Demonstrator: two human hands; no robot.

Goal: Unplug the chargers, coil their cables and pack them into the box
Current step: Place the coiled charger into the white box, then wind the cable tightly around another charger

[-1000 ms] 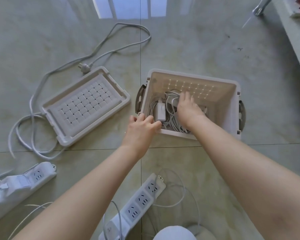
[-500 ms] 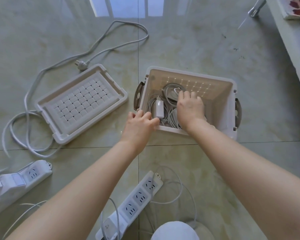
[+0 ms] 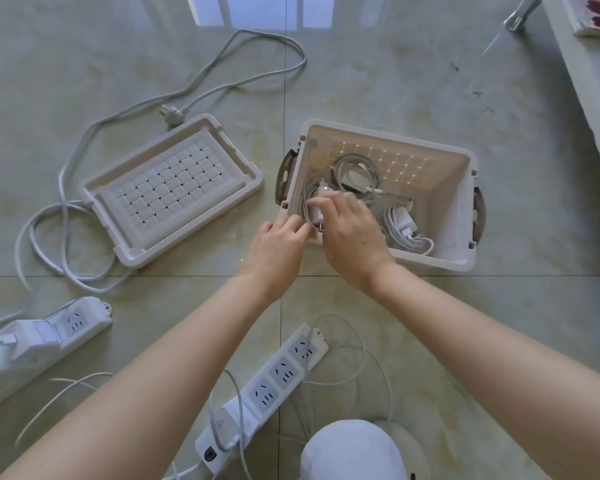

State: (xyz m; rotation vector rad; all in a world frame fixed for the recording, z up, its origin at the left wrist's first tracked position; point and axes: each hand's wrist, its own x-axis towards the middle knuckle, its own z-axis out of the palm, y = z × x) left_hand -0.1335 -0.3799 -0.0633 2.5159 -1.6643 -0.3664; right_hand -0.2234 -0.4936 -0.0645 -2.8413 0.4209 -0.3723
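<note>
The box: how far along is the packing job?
Done: a back charger and a right-side charger lie coiled in the box. In hand: the left hand and right hand work on a third charger at its near-left corner. Left: something apparently plugged into the left power strip; the lid lies off.

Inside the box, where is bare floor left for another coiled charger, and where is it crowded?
Free: the box floor along its right wall, beyond the near-right coil. Crowded: the left half, by the left hand and under the right hand, plus the far-middle coil.
</note>
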